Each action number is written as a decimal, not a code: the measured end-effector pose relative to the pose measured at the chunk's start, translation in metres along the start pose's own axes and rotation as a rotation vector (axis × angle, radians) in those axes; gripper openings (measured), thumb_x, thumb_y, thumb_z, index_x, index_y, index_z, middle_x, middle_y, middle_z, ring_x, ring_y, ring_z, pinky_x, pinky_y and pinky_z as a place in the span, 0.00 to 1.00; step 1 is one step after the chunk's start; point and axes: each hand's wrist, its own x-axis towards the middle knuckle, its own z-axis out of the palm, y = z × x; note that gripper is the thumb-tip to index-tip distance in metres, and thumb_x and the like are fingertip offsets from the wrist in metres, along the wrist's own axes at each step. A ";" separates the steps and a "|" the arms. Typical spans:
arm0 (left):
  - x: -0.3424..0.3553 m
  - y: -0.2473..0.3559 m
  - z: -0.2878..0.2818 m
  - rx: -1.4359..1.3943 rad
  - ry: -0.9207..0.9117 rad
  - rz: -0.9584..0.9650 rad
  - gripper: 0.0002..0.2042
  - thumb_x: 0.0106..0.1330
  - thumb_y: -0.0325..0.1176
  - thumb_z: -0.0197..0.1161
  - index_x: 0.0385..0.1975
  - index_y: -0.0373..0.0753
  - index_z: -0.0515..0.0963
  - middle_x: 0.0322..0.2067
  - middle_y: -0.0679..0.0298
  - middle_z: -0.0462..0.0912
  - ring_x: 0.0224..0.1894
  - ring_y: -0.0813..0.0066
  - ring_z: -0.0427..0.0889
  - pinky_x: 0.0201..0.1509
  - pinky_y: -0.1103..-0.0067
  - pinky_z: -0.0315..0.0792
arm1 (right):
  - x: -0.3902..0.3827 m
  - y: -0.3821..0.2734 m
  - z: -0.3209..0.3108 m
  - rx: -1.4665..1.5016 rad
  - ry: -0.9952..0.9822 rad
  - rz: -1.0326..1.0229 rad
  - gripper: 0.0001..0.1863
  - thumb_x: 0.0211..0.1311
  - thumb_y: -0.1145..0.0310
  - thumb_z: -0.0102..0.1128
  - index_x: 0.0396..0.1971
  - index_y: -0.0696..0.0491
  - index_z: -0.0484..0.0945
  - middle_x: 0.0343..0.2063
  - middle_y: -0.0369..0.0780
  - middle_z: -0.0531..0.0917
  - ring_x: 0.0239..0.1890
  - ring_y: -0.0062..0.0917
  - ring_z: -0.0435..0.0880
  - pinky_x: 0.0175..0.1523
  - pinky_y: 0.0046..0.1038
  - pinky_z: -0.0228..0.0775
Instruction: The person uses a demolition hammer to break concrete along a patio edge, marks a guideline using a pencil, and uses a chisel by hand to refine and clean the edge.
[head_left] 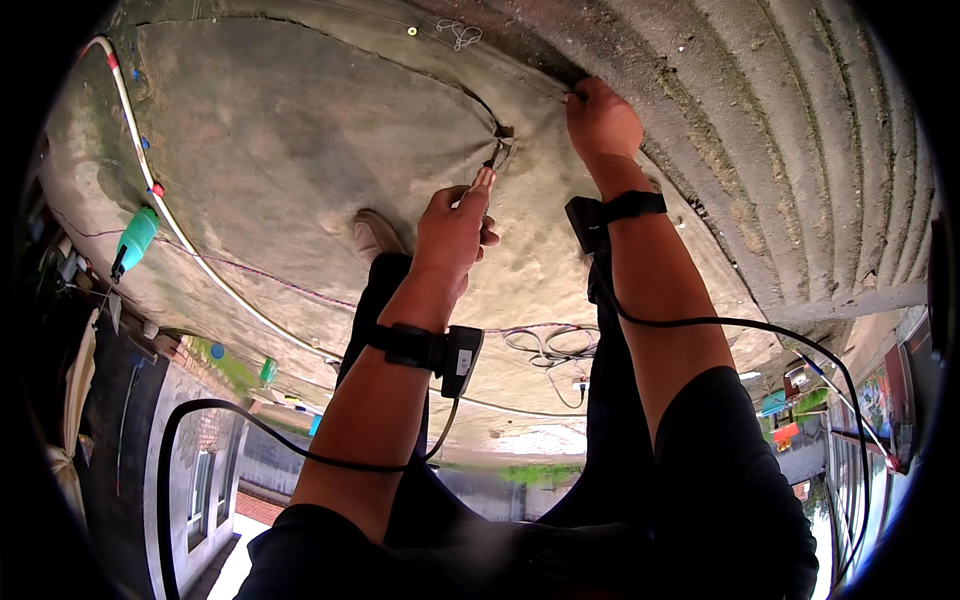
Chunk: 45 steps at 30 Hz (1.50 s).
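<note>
My left hand is closed around a slim hand tool, its thumb stretched along it. Only the dark upper part and thin tip show, so the kind of tool is unclear. The tip is close to a dark broken spot where a crack crosses the concrete floor. Farther right, my right hand has its fingers curled at the seam between the floor and a ribbed concrete slope. A thin line runs leftward from those fingers; what they grip is hidden.
A white pole with red bands lies curving across the left, near a turquoise bottle-shaped object. Coiled dark cable lies behind my legs. A loose pale string is at the far edge. Black cables hang from both wrist devices.
</note>
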 end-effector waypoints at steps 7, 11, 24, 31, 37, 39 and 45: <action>0.000 0.000 0.005 -0.053 -0.041 0.012 0.19 0.66 0.44 0.59 0.49 0.36 0.73 0.29 0.65 0.77 0.23 0.79 0.75 0.22 0.83 0.63 | -0.002 0.003 0.013 0.080 0.081 0.074 0.13 0.59 0.57 0.58 0.43 0.42 0.79 0.35 0.42 0.86 0.41 0.41 0.84 0.45 0.41 0.75; 0.009 -0.007 0.006 0.206 0.031 0.118 0.24 0.65 0.46 0.59 0.53 0.34 0.70 0.31 0.55 0.81 0.31 0.64 0.83 0.30 0.74 0.72 | -0.020 0.006 0.014 0.263 0.094 0.052 0.16 0.59 0.60 0.58 0.46 0.47 0.76 0.34 0.42 0.86 0.40 0.41 0.84 0.46 0.40 0.75; -0.047 0.021 -0.033 0.246 0.061 0.321 0.19 0.66 0.37 0.59 0.55 0.38 0.71 0.29 0.65 0.78 0.22 0.80 0.76 0.23 0.82 0.69 | -0.170 -0.012 -0.125 0.786 -0.186 -0.110 0.13 0.61 0.69 0.61 0.44 0.57 0.76 0.29 0.44 0.85 0.30 0.28 0.85 0.37 0.27 0.75; -0.105 0.015 -0.104 0.165 0.055 0.216 0.18 0.68 0.38 0.58 0.55 0.39 0.70 0.27 0.68 0.76 0.21 0.83 0.74 0.20 0.85 0.64 | -0.264 -0.040 -0.183 0.615 -0.368 -0.053 0.13 0.61 0.71 0.59 0.45 0.59 0.75 0.31 0.42 0.84 0.35 0.24 0.85 0.42 0.23 0.75; -0.173 -0.004 -0.160 0.160 -0.015 0.188 0.19 0.68 0.38 0.58 0.56 0.40 0.70 0.27 0.67 0.77 0.21 0.82 0.74 0.20 0.84 0.65 | -0.341 -0.057 -0.204 0.420 -0.341 -0.065 0.09 0.59 0.69 0.60 0.38 0.54 0.79 0.34 0.39 0.84 0.37 0.28 0.83 0.42 0.28 0.76; -0.193 -0.007 -0.177 0.163 -0.043 0.173 0.19 0.68 0.37 0.58 0.56 0.40 0.70 0.27 0.67 0.77 0.21 0.82 0.74 0.20 0.84 0.65 | -0.364 -0.061 -0.210 0.358 -0.326 -0.169 0.07 0.59 0.70 0.58 0.36 0.54 0.79 0.36 0.37 0.83 0.40 0.27 0.82 0.43 0.28 0.75; -0.236 0.008 -0.224 0.199 0.031 0.203 0.21 0.68 0.38 0.59 0.58 0.39 0.68 0.27 0.66 0.76 0.20 0.81 0.74 0.20 0.84 0.64 | -0.396 -0.112 -0.248 0.547 -0.368 -0.028 0.13 0.61 0.69 0.61 0.44 0.58 0.76 0.28 0.37 0.82 0.32 0.18 0.82 0.40 0.22 0.75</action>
